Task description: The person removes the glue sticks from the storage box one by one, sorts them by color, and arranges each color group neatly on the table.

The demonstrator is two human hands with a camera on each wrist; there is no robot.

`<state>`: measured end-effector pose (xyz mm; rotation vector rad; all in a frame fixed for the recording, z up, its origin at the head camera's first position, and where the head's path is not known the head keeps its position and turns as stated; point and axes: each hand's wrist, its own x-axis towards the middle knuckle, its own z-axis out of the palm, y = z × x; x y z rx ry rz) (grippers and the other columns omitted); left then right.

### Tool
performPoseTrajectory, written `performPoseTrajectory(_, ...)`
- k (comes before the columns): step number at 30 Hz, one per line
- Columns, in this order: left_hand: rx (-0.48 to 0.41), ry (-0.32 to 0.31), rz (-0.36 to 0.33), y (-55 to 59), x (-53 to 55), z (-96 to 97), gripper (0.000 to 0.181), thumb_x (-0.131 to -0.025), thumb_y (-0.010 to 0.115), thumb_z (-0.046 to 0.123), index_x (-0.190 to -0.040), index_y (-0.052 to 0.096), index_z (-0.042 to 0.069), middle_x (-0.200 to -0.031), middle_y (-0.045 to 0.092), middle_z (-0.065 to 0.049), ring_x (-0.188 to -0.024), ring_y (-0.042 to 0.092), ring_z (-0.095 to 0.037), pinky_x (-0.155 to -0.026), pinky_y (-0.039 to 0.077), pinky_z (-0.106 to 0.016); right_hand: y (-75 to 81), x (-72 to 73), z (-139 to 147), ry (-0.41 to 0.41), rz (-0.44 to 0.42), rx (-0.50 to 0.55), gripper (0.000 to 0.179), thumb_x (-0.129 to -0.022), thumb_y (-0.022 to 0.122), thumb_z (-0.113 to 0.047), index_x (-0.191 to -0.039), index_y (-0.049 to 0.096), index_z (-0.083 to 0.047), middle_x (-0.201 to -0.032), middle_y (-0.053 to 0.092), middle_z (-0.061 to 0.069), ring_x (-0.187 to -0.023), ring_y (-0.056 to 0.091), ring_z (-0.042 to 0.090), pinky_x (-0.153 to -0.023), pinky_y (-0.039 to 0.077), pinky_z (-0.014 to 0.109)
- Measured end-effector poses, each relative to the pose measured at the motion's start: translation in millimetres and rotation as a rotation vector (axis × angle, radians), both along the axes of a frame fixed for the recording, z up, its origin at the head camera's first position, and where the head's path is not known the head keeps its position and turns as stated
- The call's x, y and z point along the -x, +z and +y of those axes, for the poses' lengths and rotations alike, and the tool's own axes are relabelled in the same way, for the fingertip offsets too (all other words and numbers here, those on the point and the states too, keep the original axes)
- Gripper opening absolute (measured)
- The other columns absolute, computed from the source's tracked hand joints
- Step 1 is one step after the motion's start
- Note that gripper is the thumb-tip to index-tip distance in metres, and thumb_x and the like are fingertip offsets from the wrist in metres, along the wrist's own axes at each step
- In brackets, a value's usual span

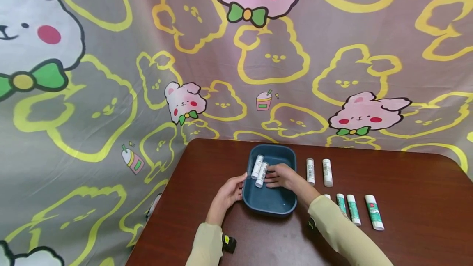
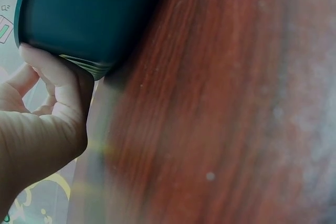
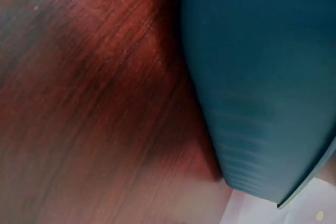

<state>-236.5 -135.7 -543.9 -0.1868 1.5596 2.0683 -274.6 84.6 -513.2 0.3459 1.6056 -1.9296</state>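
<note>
A dark blue plastic bin (image 1: 269, 206) stands on the table with two white glue sticks (image 1: 257, 166) lying side by side at its left. My left hand (image 1: 230, 192) holds the bin's left side. In the left wrist view, the thumb and fingers of that hand (image 2: 58, 103) are bent at the bin's wall (image 2: 89, 14), a fingertip at the rim. My right hand (image 1: 282, 176) reaches over the right rim into the bin, fingers loosely extended, fingertips right beside the nearer glue stick (image 1: 261, 175). Only the bin's outer wall (image 3: 262, 93) shows in the right wrist view; the right hand is hidden there.
Right of the bin, two white glue sticks (image 1: 327, 173) lie farther back on the brown table (image 1: 417, 188). Several green-and-white glue sticks (image 1: 353, 209) lie nearer, one partly hidden by the right sleeve (image 1: 338, 227). A patterned curtain (image 1: 288, 65) hangs behind and at the left.
</note>
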Motion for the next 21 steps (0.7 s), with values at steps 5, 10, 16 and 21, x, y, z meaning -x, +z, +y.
performPoseTrajectory(5,-0.005,-0.005,0.008,3.3,-0.5,-1.6,0.028,-0.109,0.051,0.029,-0.100,0.066,0.008,-0.083,0.069,0.002,-0.071,0.067,-0.010,-0.065,0.055,-0.024,1.1,1.6,-2.7,-0.054,-0.005,0.046,0.027,-0.106,0.053,-0.005,-0.127,0.050,0.011,-0.101,0.060,0.021,-0.082,0.069,0.028,-0.091,0.058,0.045)
performPoseTrajectory(10,-0.009,-0.005,0.007,4.4,-0.3,-2.8,0.027,-0.109,0.051,0.029,-0.099,0.066,0.008,-0.084,0.069,0.002,-0.073,0.068,-0.011,-0.067,0.055,-0.025,2.2,1.8,-7.6,-0.046,0.038,0.052,0.026,-0.102,0.057,-0.001,-0.123,0.052,0.013,-0.103,0.061,0.020,-0.084,0.068,0.027,-0.091,0.058,0.047)
performPoseTrajectory(16,-0.016,-0.009,-0.001,2.9,0.1,-2.8,0.029,-0.109,0.049,0.028,-0.094,0.066,0.011,-0.082,0.069,0.003,-0.071,0.067,-0.010,-0.066,0.055,-0.024,-0.1,4.1,-14.6,-0.025,0.100,-0.012,0.022,-0.099,0.059,0.004,-0.118,0.054,0.015,-0.089,0.065,0.012,-0.077,0.067,0.019,-0.083,0.060,0.039)
performPoseTrajectory(21,-0.014,-0.016,0.005,0.9,-0.2,-2.1,0.030,-0.110,0.047,0.028,-0.095,0.066,0.010,-0.081,0.068,0.003,-0.071,0.066,-0.010,-0.066,0.054,-0.024,-2.1,7.3,-18.5,-0.040,0.119,-0.015,0.029,-0.099,0.059,0.002,-0.124,0.051,0.015,-0.084,0.065,0.010,-0.072,0.066,0.016,-0.072,0.058,0.032)
